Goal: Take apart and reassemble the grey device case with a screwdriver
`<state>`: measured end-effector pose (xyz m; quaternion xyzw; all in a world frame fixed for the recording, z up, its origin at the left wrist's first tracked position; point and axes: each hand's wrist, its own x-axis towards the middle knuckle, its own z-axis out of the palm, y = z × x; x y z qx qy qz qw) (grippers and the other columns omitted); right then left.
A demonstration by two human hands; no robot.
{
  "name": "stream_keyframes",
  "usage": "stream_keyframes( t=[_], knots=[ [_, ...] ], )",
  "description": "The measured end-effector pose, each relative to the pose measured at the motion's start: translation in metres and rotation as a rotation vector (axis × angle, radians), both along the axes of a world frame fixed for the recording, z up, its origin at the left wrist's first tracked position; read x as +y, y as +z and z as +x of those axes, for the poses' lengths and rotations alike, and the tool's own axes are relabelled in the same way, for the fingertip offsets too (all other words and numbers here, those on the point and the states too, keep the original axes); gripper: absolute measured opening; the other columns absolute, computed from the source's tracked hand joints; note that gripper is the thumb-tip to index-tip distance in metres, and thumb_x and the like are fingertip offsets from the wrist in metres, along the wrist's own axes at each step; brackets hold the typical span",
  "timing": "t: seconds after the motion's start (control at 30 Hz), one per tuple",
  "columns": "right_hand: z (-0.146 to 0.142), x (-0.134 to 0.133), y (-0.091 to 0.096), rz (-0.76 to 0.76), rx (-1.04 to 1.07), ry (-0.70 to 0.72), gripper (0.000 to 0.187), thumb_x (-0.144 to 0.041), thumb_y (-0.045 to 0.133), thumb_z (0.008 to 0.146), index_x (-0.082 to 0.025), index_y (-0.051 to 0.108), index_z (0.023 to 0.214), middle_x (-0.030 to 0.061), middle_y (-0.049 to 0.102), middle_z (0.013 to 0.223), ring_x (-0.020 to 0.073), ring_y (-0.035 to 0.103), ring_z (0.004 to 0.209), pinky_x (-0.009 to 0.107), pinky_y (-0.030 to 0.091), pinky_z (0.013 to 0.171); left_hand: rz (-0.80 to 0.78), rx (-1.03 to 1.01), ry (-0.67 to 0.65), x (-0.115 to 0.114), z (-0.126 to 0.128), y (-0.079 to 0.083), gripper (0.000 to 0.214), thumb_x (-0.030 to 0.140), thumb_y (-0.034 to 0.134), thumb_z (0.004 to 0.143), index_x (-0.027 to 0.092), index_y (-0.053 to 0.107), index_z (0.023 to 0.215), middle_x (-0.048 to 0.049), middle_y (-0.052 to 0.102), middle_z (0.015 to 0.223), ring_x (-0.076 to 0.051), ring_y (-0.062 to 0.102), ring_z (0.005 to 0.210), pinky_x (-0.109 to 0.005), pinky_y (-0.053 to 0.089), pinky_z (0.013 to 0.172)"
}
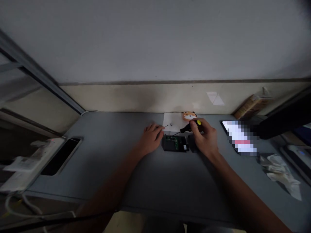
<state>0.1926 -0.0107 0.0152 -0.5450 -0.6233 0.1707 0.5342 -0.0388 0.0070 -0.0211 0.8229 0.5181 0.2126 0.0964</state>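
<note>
My right hand (204, 137) is shut on a small screwdriver (188, 127) with a black handle and yellow end cap, its thin shaft pointing left over a white paper sheet (177, 122). Several tiny black screws (170, 125) lie on that sheet. My left hand (152, 138) rests palm down, fingers open, beside a black electronic device (175, 143) with a green circuit board exposed. A dark piece (191, 144) lies partly hidden beneath my right hand. An orange cartoon-animal figure (189, 116) stands behind the paper.
The grey desk (102, 174) meets a cream wall. A black phone (60, 156) and white power strip (31, 161) with cables sit at left. At right are a blurred, lit phone (239, 137), crumpled white plastic (279, 173) and a cardboard box (252, 106).
</note>
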Motion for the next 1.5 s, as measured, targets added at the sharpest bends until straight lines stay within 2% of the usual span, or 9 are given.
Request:
stream_keyframes(
  t=[0.37,0.53,0.67,0.73,0.83,0.93,1.1,1.3,1.5],
  knots=[
    [-0.015,-0.006,0.02,-0.026,-0.074,0.098,0.031,-0.053,0.059,0.091,-0.024,0.067,0.09,0.0008,0.068,0.071,0.0141,0.055,0.055,0.029,0.04,0.056,0.054,-0.021,-0.036,0.0,0.0,0.004,0.031,0.026,0.042,0.105,0.023,0.068,0.121,-0.0078,0.066,0.112,-0.025,0.057,0.109,-0.044,0.044,0.098],
    [-0.03,0.005,0.029,0.002,-0.061,0.145,0.027,-0.046,0.064,0.087,-0.025,0.052,0.075,-0.0007,0.058,0.071,0.015,0.05,0.063,0.03,0.04,0.061,0.045,-0.079,-0.113,-0.005,0.004,0.01,0.028,0.025,0.043,0.105,0.023,0.07,0.112,-0.006,0.067,0.107,-0.024,0.058,0.108,-0.042,0.045,0.098],
    [-0.045,0.019,0.027,-0.007,0.194,0.339,0.026,-0.047,0.061,0.088,-0.025,0.051,0.077,0.0007,0.058,0.081,0.017,0.057,0.078,0.032,0.049,0.072,0.036,-0.093,-0.172,-0.008,0.008,0.009,0.021,0.024,0.048,0.102,0.021,0.069,0.103,-0.0062,0.067,0.104,-0.024,0.06,0.107,-0.042,0.046,0.099],
    [-0.052,0.024,0.022,-0.081,0.405,0.456,0.03,-0.055,0.061,0.089,-0.026,0.055,0.088,-0.0018,0.059,0.077,0.0144,0.058,0.069,0.03,0.049,0.066,0.025,-0.11,-0.185,-0.008,0.01,0.008,0.018,0.021,0.049,0.1,0.021,0.067,0.1,-0.0059,0.068,0.104,-0.023,0.061,0.106,-0.042,0.047,0.1],
    [-0.06,0.026,0.014,-0.13,0.556,0.508,0.044,-0.068,0.063,0.086,-0.025,0.053,0.083,-0.0093,0.042,0.055,0.0097,0.04,0.047,0.026,0.036,0.049,0.003,-0.139,-0.196,-0.008,0.012,0.005,0.017,0.016,0.049,0.098,0.021,0.065,0.098,-0.0051,0.068,0.101,-0.022,0.063,0.102,-0.04,0.049,0.098],
    [-0.062,0.025,0.011,-0.136,0.592,0.507,0.056,-0.078,0.063,0.08,-0.026,0.043,0.071,-0.0096,0.033,0.053,0.0091,0.03,0.045,0.026,0.028,0.046,-0.015,-0.151,-0.195,-0.007,0.012,0.004,0.017,0.016,0.049,0.097,0.022,0.064,0.097,-0.0042,0.069,0.098,-0.022,0.064,0.098,-0.039,0.052,0.094],
    [-0.057,0.019,0.02,-0.171,0.692,0.541,0.052,-0.077,0.042,0.091,-0.027,0.054,0.084,-0.0042,0.04,0.062,0.0142,0.039,0.054,0.031,0.041,0.055,-0.021,-0.167,-0.194,-0.004,0.012,0.001,0.018,0.017,0.047,0.097,0.023,0.064,0.099,-0.0044,0.068,0.097,-0.022,0.065,0.096,-0.039,0.053,0.093],
    [-0.055,0.02,0.018,-0.113,0.813,0.419,0.054,-0.079,0.058,0.082,-0.028,0.044,0.075,0.0009,0.047,0.077,0.0171,0.049,0.068,0.031,0.047,0.058,-0.028,-0.153,-0.205,-0.004,0.011,0.001,0.019,0.016,0.047,0.096,0.023,0.064,0.099,-0.0043,0.069,0.099,-0.022,0.065,0.097,-0.039,0.052,0.094],
    [-0.058,0.02,0.014,-0.111,0.83,0.496,0.054,-0.078,0.062,0.079,-0.027,0.046,0.078,-0.0008,0.049,0.078,0.0149,0.051,0.067,0.032,0.049,0.065,-0.053,-0.148,-0.189,-0.004,0.011,0.002,0.017,0.014,0.049,0.094,0.022,0.064,0.098,-0.0034,0.072,0.096,-0.022,0.068,0.094,-0.038,0.052,0.092]
  ],
)
